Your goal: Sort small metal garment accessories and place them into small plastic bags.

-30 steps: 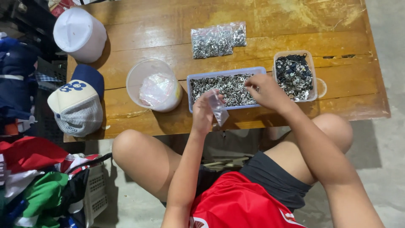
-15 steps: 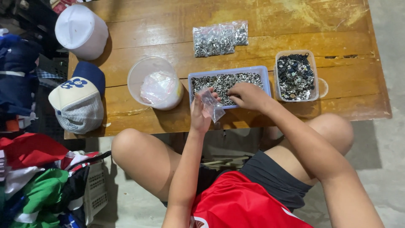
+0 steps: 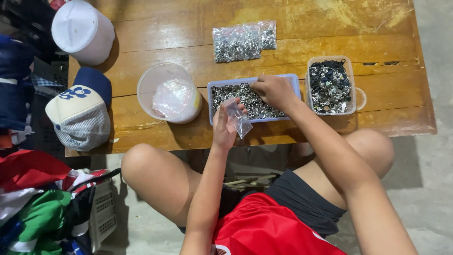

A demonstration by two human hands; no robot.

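Note:
My left hand (image 3: 223, 126) holds a small clear plastic bag (image 3: 238, 118) at the near edge of the wooden table (image 3: 160, 28). My right hand (image 3: 273, 90) reaches into a shallow pale-blue tray (image 3: 210, 89) full of small silver metal pieces, fingers down among them. Whether it grips any piece is hidden. To the right stands a clear square tub (image 3: 330, 85) of darker metal parts. Filled clear bags of silver pieces (image 3: 241, 41) lie further back.
A round translucent tub (image 3: 167, 92) with empty plastic bags stands left of the tray. A white bucket-shaped container (image 3: 82, 30) and a blue-and-white cap (image 3: 80, 111) sit at the table's left. Coloured clothes (image 3: 35, 203) and a white basket (image 3: 104, 212) lie on the floor.
My right hand has moved left from the tray's right end to its middle and dipped into the pieces. My left hand with the bag stayed near the table's edge.

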